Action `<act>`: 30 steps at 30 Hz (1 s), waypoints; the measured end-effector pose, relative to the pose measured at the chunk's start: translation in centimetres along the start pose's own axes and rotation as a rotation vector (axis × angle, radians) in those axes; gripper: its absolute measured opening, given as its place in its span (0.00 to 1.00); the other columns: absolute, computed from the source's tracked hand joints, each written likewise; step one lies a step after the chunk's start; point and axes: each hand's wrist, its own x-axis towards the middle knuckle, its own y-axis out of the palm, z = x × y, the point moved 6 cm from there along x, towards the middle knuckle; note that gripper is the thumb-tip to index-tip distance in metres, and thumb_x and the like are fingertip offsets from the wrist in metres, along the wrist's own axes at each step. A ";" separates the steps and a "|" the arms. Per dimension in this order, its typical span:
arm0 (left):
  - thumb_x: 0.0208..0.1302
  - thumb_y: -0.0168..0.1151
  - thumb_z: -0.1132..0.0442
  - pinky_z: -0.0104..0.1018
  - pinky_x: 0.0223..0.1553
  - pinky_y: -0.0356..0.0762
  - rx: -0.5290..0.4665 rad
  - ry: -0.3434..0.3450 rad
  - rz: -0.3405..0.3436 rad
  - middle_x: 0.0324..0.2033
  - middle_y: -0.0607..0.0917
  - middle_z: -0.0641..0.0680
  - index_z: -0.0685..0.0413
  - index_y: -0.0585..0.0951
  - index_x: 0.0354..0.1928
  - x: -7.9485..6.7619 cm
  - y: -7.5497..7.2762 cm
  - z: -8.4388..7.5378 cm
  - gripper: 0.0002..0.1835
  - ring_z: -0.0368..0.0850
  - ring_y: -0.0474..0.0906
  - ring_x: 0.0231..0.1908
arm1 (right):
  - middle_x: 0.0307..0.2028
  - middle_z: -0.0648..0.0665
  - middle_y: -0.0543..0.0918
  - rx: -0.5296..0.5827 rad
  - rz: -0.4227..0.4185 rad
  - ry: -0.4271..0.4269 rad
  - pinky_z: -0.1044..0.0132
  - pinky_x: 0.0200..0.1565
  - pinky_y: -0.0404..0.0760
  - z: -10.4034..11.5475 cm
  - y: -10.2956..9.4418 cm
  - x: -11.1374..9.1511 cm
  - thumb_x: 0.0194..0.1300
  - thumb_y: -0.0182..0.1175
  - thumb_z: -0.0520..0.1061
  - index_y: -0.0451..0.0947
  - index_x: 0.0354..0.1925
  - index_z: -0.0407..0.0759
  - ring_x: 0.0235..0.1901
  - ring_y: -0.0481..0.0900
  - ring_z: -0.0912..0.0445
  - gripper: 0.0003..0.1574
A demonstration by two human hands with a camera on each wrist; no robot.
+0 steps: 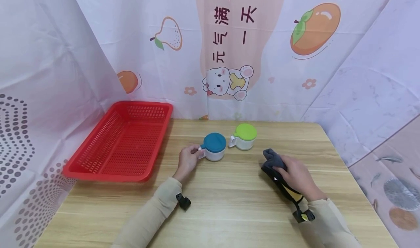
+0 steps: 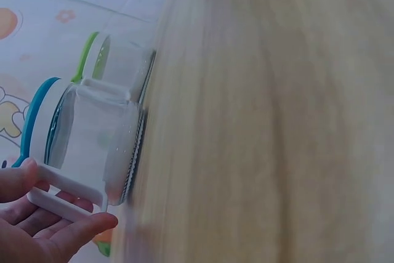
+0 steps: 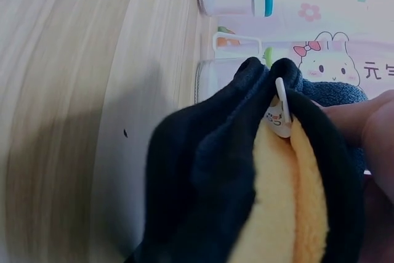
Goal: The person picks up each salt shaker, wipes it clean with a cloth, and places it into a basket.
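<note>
A clear jar with a blue lid (image 1: 214, 143) and white base stands on the wooden table. My left hand (image 1: 188, 162) pinches its white handle (image 2: 68, 188) between thumb and fingers. Just behind it to the right is a similar jar with a green lid (image 1: 245, 132), its handle pointing left. On the right side, my right hand (image 1: 298, 174) grips a bunched dark cloth (image 1: 272, 161). Yellow fabric (image 3: 277, 195) and a small white tag (image 3: 283, 104) show in the cloth's fold. The hand covers part of the cloth, and its lower end hangs toward the wrist.
A red perforated plastic basket (image 1: 151, 164) sits at the left of the wooden table (image 1: 229, 204). A printed curtain (image 1: 183, 77) hangs along the back edge. Small black wrist cameras are strapped to both sleeves.
</note>
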 end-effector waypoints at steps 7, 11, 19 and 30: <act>0.65 0.64 0.63 0.38 0.45 0.82 -0.013 -0.015 0.019 0.45 0.87 0.58 0.60 0.84 0.48 -0.4 0.5 0.2 0.13 0.47 0.81 0.45 | 0.40 0.35 0.86 0.007 -0.007 -0.006 0.45 0.39 0.79 0.0 0.1 0.0 0.60 0.66 0.40 0.80 0.47 0.36 0.38 0.84 0.41 0.16; 0.65 0.64 0.62 0.39 0.46 0.82 -0.025 -0.019 0.021 0.45 0.87 0.57 0.58 0.84 0.48 -0.6 0.5 0.2 0.12 0.47 0.81 0.45 | 0.40 0.36 0.86 0.010 0.001 -0.002 0.46 0.38 0.79 0.0 0.2 0.0 0.60 0.66 0.41 0.80 0.47 0.37 0.38 0.84 0.42 0.16; 0.65 0.63 0.62 0.40 0.47 0.82 -0.015 -0.026 0.028 0.45 0.86 0.58 0.58 0.84 0.49 -0.7 0.6 0.4 0.12 0.48 0.80 0.46 | 0.41 0.36 0.86 0.015 0.015 0.014 0.46 0.38 0.79 -0.1 0.2 0.1 0.61 0.66 0.41 0.80 0.47 0.37 0.38 0.84 0.43 0.16; 0.65 0.64 0.62 0.36 0.44 0.81 -0.005 -0.013 0.045 0.43 0.86 0.60 0.61 0.84 0.48 -0.7 0.5 0.2 0.12 0.48 0.81 0.44 | 0.38 0.38 0.86 0.003 0.000 -0.001 0.47 0.38 0.79 0.1 0.4 0.6 0.60 0.66 0.43 0.82 0.44 0.38 0.36 0.84 0.45 0.14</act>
